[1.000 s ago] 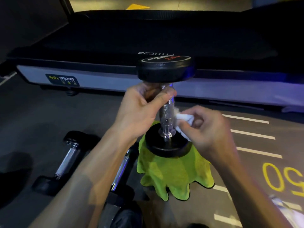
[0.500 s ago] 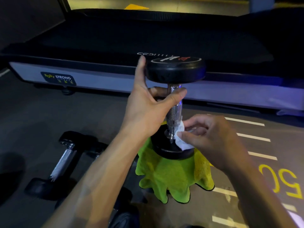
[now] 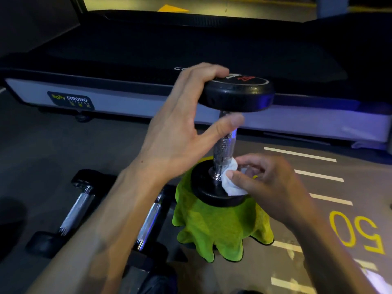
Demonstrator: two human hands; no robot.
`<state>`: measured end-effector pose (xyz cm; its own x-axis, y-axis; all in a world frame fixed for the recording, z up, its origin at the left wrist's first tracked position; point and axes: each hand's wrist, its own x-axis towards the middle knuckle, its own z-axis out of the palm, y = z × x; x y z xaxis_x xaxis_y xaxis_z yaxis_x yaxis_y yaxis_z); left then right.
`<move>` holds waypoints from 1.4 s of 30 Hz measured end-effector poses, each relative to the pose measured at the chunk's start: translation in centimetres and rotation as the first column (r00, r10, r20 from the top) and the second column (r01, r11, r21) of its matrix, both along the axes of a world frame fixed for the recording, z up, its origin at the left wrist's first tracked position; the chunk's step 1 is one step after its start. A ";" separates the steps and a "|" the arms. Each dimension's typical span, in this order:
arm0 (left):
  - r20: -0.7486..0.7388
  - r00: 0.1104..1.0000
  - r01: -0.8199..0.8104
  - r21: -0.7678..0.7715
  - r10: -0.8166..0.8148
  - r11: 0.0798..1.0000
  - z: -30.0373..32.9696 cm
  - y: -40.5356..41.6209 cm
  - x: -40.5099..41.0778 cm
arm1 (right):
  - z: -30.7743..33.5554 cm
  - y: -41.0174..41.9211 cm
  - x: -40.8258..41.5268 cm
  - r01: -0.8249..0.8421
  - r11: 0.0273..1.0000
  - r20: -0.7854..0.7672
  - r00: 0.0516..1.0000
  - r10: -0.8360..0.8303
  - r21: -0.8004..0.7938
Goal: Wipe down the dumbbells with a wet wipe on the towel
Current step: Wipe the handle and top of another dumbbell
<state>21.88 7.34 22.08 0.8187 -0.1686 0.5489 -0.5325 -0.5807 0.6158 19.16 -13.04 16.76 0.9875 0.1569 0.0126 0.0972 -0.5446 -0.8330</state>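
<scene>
At lower left of the frame, two spare dumbbells [image 3: 72, 211] lie on the dark floor [image 3: 53, 145], partly behind my forearm. My left hand [image 3: 180, 132] curls its fingers [image 3: 210, 71] over the top plate of the upright dumbbell [image 3: 229, 132], thumb loose beside the chrome handle. That dumbbell stands at centre on the green towel [image 3: 214, 228]. My right hand [image 3: 273, 187] pinches the white wet wipe [image 3: 230, 181] against the handle's base. White stripes and a yellow "50" [image 3: 356, 232] mark the floor at right. A treadmill [image 3: 191, 45] fills the upper frame.
</scene>
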 end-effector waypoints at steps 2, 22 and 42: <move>0.004 1.000 -0.006 0.040 0.006 0.999 0.4 0.3 -0.2 | -0.2 0.2 0.0 0.024 0.997 0.000 1.000 -0.025 0.073; 0.023 0.993 -0.109 -0.125 0.113 0.986 0.4 0.0 0.0 | -0.3 4.1 -2.3 0.175 0.960 0.331 0.939 -0.096 -0.218; -0.032 0.993 -0.115 -0.174 0.111 0.978 0.7 -0.1 0.1 | -1.0 5.3 -1.6 0.259 0.963 0.491 0.850 -0.192 -0.072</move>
<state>22.02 7.22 22.83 0.8391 0.0228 0.5435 -0.4549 -0.5184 0.7241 17.52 -7.76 15.78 0.8741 -0.0358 0.4844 0.3238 -0.7005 -0.6360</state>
